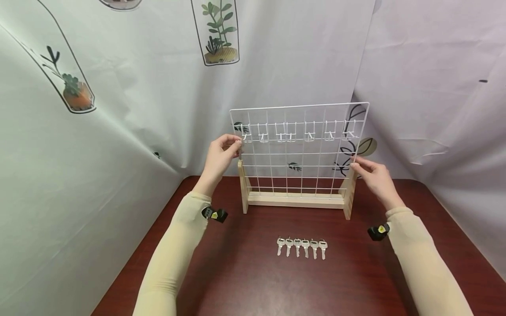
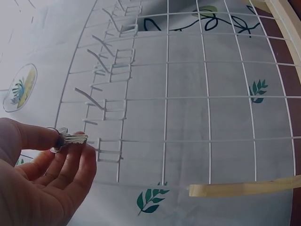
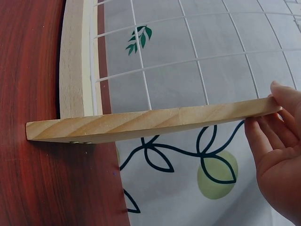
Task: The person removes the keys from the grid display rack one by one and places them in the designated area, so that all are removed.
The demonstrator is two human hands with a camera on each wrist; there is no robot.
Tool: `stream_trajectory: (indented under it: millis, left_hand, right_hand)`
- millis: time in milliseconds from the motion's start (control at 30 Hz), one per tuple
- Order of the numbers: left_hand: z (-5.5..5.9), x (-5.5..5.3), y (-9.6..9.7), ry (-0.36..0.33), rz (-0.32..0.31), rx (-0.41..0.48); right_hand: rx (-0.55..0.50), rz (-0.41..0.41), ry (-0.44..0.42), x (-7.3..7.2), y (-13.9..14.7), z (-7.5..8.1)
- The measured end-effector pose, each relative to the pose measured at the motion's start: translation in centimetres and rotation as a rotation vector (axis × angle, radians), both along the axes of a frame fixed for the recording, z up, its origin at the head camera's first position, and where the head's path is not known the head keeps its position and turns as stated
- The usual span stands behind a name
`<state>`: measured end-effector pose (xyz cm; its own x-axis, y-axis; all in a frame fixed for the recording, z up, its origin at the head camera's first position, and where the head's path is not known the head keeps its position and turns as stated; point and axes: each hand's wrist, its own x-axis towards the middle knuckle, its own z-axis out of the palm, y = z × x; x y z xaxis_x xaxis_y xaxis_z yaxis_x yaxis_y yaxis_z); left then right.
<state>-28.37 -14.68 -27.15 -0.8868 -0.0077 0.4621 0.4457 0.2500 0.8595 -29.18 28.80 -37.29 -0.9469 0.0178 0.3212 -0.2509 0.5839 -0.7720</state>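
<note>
A white wire grid rack [image 1: 300, 106] stands upright in a wooden stand [image 1: 296, 201], with several white hooks [image 1: 310, 137] along its upper part. Beside its left edge my left hand [image 1: 221, 158] pinches a silver key [image 2: 75, 139] between thumb and fingers. That key is close to the nearest hook [image 2: 110, 149] in the left wrist view. On the other side, my right hand [image 1: 375, 177] grips the top end of the right wooden post [image 3: 155, 120], thumb on one face and fingers on the other. Several more silver keys [image 1: 298, 247] lie in a row on the table before the rack.
The dark red table [image 1: 253, 281] carries the stand and keys. Pale cloth [image 1: 118, 175] with printed plants hangs behind and at both sides. Each sleeve has a small black camera [image 1: 215, 214] at the wrist.
</note>
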Motion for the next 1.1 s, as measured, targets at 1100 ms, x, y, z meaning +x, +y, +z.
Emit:
stream_trajectory:
  millis: [1100]
  left_hand:
    - [-3.4, 3.1, -0.3, -0.082, -0.088, -0.183]
  right_hand:
    - [-0.024, 0.012, -0.012, -0.3, 0.0, -0.2]
